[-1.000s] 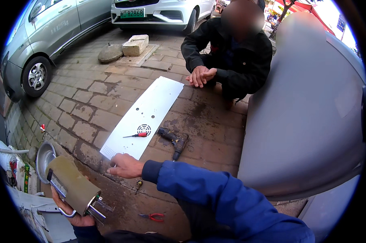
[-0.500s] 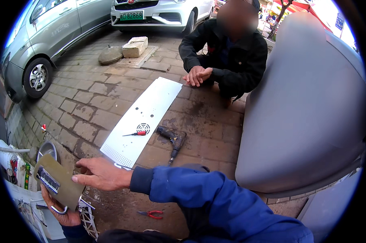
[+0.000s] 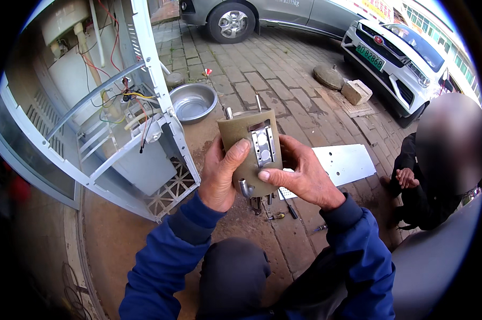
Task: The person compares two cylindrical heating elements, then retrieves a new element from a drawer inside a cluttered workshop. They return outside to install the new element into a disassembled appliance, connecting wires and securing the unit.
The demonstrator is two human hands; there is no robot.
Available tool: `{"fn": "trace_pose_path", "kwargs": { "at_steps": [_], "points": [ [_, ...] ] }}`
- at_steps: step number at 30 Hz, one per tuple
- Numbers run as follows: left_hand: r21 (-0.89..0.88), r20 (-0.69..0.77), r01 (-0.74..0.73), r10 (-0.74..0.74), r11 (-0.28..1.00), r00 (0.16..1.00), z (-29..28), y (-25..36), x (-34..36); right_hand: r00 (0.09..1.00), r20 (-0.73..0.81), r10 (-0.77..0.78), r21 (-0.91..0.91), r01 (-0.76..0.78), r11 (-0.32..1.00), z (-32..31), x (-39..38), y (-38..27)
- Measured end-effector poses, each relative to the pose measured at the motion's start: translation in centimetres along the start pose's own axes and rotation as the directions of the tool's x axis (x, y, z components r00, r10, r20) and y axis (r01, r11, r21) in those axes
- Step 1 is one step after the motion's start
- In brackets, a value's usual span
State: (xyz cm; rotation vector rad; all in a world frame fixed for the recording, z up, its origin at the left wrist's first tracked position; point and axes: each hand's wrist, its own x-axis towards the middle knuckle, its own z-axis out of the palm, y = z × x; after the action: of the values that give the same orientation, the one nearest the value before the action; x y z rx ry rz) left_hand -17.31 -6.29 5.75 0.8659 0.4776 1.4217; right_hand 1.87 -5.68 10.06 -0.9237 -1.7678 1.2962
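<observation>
I hold an olive-coloured metal housing (image 3: pixel 235 130) upright in front of me, with short steel tubes at its top and a bent tube (image 3: pixel 244 186) low on its face. My left hand (image 3: pixel 222 170) grips its left side, thumb on the front. My right hand (image 3: pixel 305 178) wraps round the right side, thumb below a silver bracket (image 3: pixel 262 149) with round discs. Behind and below lie a white perforated panel (image 3: pixel 346 161) and small tools (image 3: pixel 277 216), partly hidden by the housing and hands.
An opened white appliance cabinet (image 3: pixel 166 133) with wires stands at left, a steel basin (image 3: pixel 193 90) beside it. A co-worker (image 3: pixel 430 208) squats at right by a grey curved surface (image 3: pixel 427 266). Parked cars (image 3: pixel 390 69), a stone block (image 3: pixel 356 92) and a round lid (image 3: pixel 329 76) are farther back.
My view has swung left toward the cabinet. The housing has been raised from the lower left to the centre and turned upright; my right hand has moved onto it and now grips it too.
</observation>
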Motion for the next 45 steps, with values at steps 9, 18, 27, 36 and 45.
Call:
{"fn": "trace_pose_path", "kwargs": {
  "at_steps": [9, 18, 27, 36, 45],
  "points": [
    [0.191, -0.052, -0.232, 0.246, 0.954, 0.968, -2.5, 3.3, -0.8, 0.987, 0.077, -0.138, -0.267, 0.154, 0.951, 4.0, 5.2, -0.4],
    [0.343, -0.151, -0.172, 0.235, 0.924, 0.960, -6.4, 5.9, -2.7, 0.988, 0.129, -0.082, 0.296, 0.041, 0.954, 6.7, 8.2, 2.0],
    [0.656, -0.367, 0.231, 0.035, 0.719, 0.930, -7.5, 7.4, -7.7, 0.976, 0.210, -0.050, 0.612, -0.092, 0.785, 7.1, 9.1, 6.2],
    [0.681, -0.259, 0.335, -0.214, 0.650, 0.942, -5.2, 7.2, -5.9, 0.992, 0.116, -0.055, 0.636, -0.032, 0.771, 6.9, 9.2, 5.7],
    [0.727, -0.299, 0.261, -0.048, 0.635, 0.953, -6.7, 5.9, -7.4, 1.000, -0.001, -0.015, 0.496, 0.013, 0.868, 8.2, 9.2, 5.1]
  ]
}}
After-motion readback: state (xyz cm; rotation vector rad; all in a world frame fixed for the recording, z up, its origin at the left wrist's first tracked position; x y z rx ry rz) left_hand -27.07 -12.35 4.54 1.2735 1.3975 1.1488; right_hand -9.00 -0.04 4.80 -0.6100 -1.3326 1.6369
